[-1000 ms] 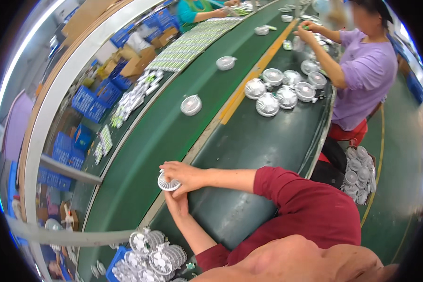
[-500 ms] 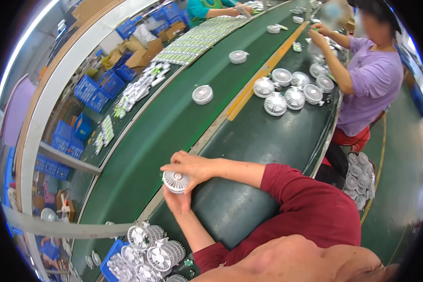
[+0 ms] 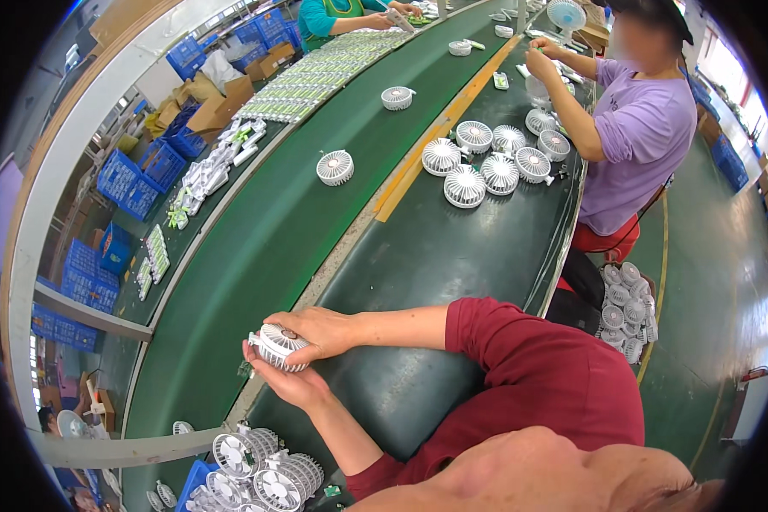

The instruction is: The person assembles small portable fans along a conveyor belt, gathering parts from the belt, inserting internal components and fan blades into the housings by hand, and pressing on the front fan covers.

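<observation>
A white round fan head (image 3: 283, 346) with a slotted cage rests between my two hands, tilted so its ribbed side shows. My left hand (image 3: 292, 382) cradles it from below, fingers reaching to its far side. My right hand (image 3: 320, 331) lies over its top and near edge, with the thumb along the rim. A small white stub juts from the fan's left side, and a small green circuit board (image 3: 244, 369) shows just below it. Both hands are above the near edge of the green conveyor belt (image 3: 222, 341).
At lower left, more fan cages (image 3: 286, 482) are piled by a blue crate (image 3: 198, 474). Several fan heads (image 3: 465, 185) sit farther along the dark worktable (image 3: 418, 264). Another fan head (image 3: 335, 168) lies on the belt. A co-worker in purple (image 3: 640, 145) sits at far right; a metal frame bar (image 3: 136, 450) crosses lower left.
The fan head has tipped from face-up to showing its side, and my left fingers have come up around its far side. The whole view has shifted a little.
</observation>
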Demonstrator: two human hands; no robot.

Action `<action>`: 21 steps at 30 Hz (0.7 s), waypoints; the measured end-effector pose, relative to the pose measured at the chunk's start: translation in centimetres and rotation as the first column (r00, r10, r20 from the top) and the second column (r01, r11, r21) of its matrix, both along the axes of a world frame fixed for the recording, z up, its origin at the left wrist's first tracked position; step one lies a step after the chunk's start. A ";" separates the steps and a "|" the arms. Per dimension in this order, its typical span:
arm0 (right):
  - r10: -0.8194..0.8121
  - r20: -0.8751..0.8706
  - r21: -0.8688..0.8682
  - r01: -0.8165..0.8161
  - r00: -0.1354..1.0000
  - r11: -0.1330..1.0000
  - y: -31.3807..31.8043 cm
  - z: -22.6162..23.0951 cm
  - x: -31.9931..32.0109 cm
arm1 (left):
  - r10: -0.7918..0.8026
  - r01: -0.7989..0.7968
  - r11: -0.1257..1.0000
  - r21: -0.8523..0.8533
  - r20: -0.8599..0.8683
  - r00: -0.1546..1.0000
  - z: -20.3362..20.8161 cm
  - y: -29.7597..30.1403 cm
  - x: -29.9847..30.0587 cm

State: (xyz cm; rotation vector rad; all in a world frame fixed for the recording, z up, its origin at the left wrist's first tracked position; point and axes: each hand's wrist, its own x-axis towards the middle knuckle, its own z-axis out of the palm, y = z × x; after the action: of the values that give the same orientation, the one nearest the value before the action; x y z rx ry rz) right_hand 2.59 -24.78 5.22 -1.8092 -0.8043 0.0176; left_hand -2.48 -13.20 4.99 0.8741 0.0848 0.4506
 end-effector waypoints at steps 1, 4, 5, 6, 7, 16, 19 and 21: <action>0.000 -0.004 0.000 0.000 1.000 1.000 0.3 0.0 -0.1 | 0.060 -0.063 0.991 0.119 0.032 0.998 0.5 -0.2 -0.2; 0.028 -0.041 0.081 -0.025 0.999 0.996 0.6 -0.6 -0.3 | 0.202 -0.225 0.909 0.352 0.101 0.974 0.2 -1.4 -0.3; 0.025 -0.032 0.098 -0.022 0.999 0.995 0.6 -0.6 -0.3 | 0.200 -0.222 0.909 0.352 0.098 0.975 -0.1 -1.3 -0.2; 0.021 -0.023 0.114 -0.018 1.000 0.993 0.5 -0.5 -0.3 | 0.191 -0.225 0.899 0.376 0.126 0.973 -0.5 -1.1 -0.1; 0.017 -0.026 0.115 -0.014 1.000 0.993 0.3 -0.4 -0.3 | 0.180 -0.228 0.888 0.399 0.155 0.971 -0.8 -1.1 0.0; 0.157 -0.107 0.437 -0.095 0.982 0.894 2.1 -2.3 -2.7 | 0.349 -0.355 0.823 0.443 0.098 0.932 0.4 -2.7 -1.0; 0.219 -0.183 0.480 -0.108 0.958 0.870 1.2 -2.7 -2.4 | 0.345 -0.368 0.821 0.437 0.136 0.929 -0.8 -3.5 -0.3; 0.245 -0.227 0.396 -0.140 0.943 0.908 2.3 -3.1 -1.3 | 0.364 -0.392 0.824 0.409 0.148 0.920 -1.9 -2.2 0.3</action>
State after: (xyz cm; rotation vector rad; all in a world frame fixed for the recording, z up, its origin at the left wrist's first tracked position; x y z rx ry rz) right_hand 1.30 -22.47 2.15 -1.3237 -0.7304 0.2247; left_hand -2.20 -15.41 3.13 1.2891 0.1028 0.8956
